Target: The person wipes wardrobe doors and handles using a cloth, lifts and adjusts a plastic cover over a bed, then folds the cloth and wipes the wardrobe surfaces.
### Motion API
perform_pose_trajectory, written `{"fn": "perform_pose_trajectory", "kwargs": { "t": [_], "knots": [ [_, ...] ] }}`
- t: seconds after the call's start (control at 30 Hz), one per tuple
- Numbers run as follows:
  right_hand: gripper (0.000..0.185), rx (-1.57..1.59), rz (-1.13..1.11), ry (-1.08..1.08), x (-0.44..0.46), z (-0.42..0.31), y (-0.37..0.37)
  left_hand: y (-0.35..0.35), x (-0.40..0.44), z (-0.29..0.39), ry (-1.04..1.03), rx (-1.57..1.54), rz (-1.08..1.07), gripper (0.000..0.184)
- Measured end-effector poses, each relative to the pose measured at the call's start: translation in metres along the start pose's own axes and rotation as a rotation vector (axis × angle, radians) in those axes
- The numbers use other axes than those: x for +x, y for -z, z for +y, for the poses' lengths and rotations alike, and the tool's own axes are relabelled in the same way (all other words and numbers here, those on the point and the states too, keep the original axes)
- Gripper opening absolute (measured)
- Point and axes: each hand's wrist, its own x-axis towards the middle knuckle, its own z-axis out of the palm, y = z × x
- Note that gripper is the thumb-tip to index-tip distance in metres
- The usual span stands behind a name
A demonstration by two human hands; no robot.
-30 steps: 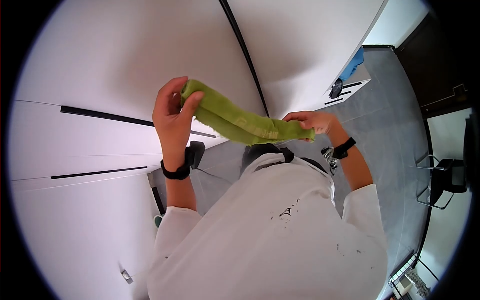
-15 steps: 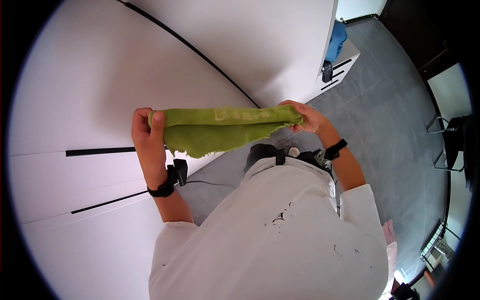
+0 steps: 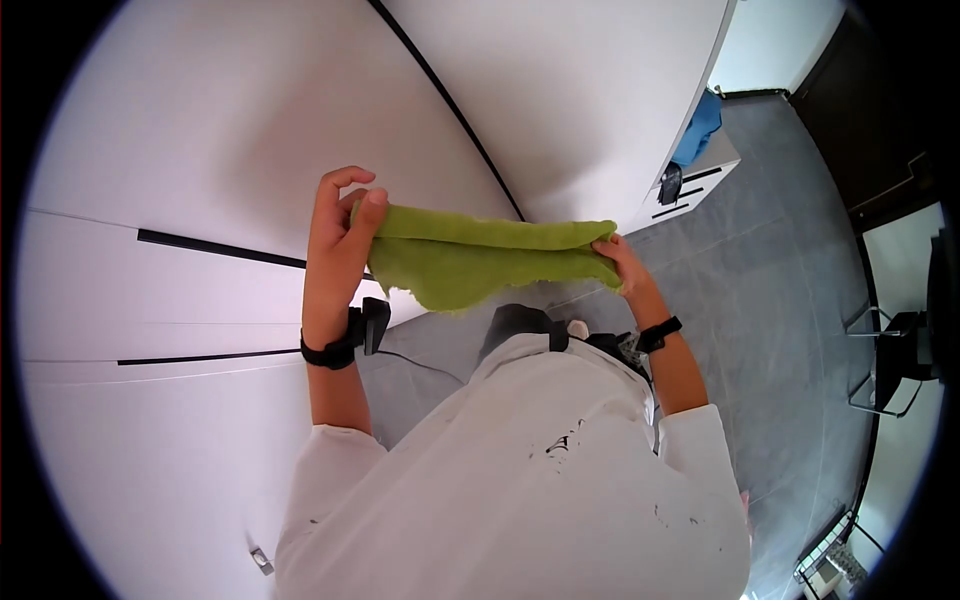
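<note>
A green cloth [image 3: 475, 272] with a frayed lower edge is stretched between my two hands, its upper part folded over in a long band. My left hand [image 3: 343, 235] grips the left end, thumb and curled index finger raised near the top corner; the other fingers are partly hidden behind the cloth. At the opposite end, my right hand [image 3: 626, 268] pinches the cloth, with some fingers out of sight beneath it. Both wrists wear black straps, and a small black device [image 3: 375, 325] sits on the left one.
White cabinet fronts [image 3: 200, 320] with black handle strips stand close on the left and ahead. A low drawer unit [image 3: 715, 180] holds a blue item [image 3: 700, 128] at the upper right. Black chairs [image 3: 895, 360] stand at the far right on the grey floor [image 3: 780, 330].
The view has shifted. My left hand has moved right and up, bringing the hands closer together, and its index finger has lifted. The cloth's faint printed marks no longer show.
</note>
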Motion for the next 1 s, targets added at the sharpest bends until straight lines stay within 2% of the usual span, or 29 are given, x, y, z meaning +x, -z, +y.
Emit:
{"fn": "perform_pose_trajectory", "kwargs": {
  "t": [0.03, 0.1, 0.13, 0.2, 0.27, 0.33, 0.37, 0.4, 0.47, 0.5, 0.57, 0.6, 0.67, 0.73, 0.77, 0.8, 0.83, 0.87, 0.93, 0.97, 1.0],
  "knots": [
    [0.039, 0.006, 0.01, 0.0, -0.001, 0.001, 0.0, -0.002, -0.001, -0.008, 0.037, -0.057, -0.008, 0.02],
    [0.052, -0.029, -0.01, 0.132, -0.002, 0.0, -0.003, -0.006, -0.003, -0.035, 0.084, -0.123, -0.024, 0.023],
    [0.052, -0.028, -0.002, 0.133, -0.002, -0.002, -0.002, -0.006, -0.004, -0.061, 0.141, -0.219, 0.029, 0.025],
    [0.062, -0.082, -0.139, 0.16, -0.006, -0.001, 0.0, -0.013, -0.013, -0.098, 0.216, -0.307, 0.073, 0.028],
    [0.062, -0.098, -0.085, 0.126, -0.007, 0.001, 0.003, -0.02, -0.029, -0.124, 0.567, -0.534, 0.137, 0.033],
    [0.061, -0.112, -0.031, 0.074, -0.003, 0.006, 0.007, -0.03, -0.045, -0.16, 0.738, -0.574, 0.072, 0.036],
    [0.06, -0.234, 0.088, 0.03, 0.003, 0.007, 0.015, -0.026, -0.053, -0.219, 0.819, -0.736, -0.06, 0.035],
    [0.06, -0.351, 0.209, -0.027, 0.005, 0.015, 0.022, -0.033, -0.086, -0.274, 0.524, -0.387, -0.024, 0.034],
    [0.058, -0.196, 0.293, -0.167, 0.005, 0.022, 0.032, -0.054, -0.104, -0.264, 0.645, -0.583, -0.199, 0.032],
    [0.056, -0.228, 0.326, -0.173, 0.005, 0.029, 0.035, -0.06, -0.107, -0.269, 0.673, -0.587, -0.207, 0.032],
    [0.057, -0.254, 0.328, -0.192, 0.002, 0.035, 0.044, -0.072, -0.111, -0.281, 1.137, -0.979, -0.046, 0.034],
    [0.058, -0.291, 0.308, -0.196, 0.003, 0.033, 0.043, -0.071, -0.109, -0.285, 1.16, -0.994, -0.045, 0.034],
    [0.061, -0.347, 0.313, -0.246, -0.002, 0.028, 0.045, -0.066, -0.111, -0.291, 1.153, -0.971, -0.123, 0.04],
    [0.064, -0.323, 0.193, -0.23, -0.008, 0.016, 0.041, -0.054, -0.113, -0.283, 1.083, -0.993, -0.078, 0.045],
    [0.064, -0.333, 0.188, -0.24, -0.013, 0.009, 0.028, -0.047, -0.114, -0.274, 0.878, -1.002, -0.055, 0.047],
    [0.064, -0.249, 0.115, -0.1, -0.027, 0.0, 0.008, -0.041, -0.116, -0.263, 0.671, -1.002, -0.03, 0.049],
    [0.063, -0.164, 0.039, 0.039, -0.036, -0.008, -0.003, -0.037, -0.119, -0.252, 0.576, -1.037, -0.015, 0.05],
    [0.063, -0.178, 0.028, 0.032, -0.041, -0.014, -0.001, -0.036, -0.119, -0.249, 0.567, -1.047, -0.002, 0.05],
    [0.054, -0.285, 0.041, -0.162, -0.052, -0.024, 0.007, -0.031, -0.121, -0.244, 0.51, -1.012, -0.123, 0.046],
    [0.054, -0.293, 0.041, -0.154, -0.055, -0.023, 0.011, -0.035, -0.124, -0.232, 0.611, -0.847, -0.047, 0.033],
    [0.048, -0.393, 0.114, -0.289, -0.053, -0.024, 0.019, -0.035, -0.122, -0.237, 0.605, -0.851, -0.054, 0.033]
  ]
}}
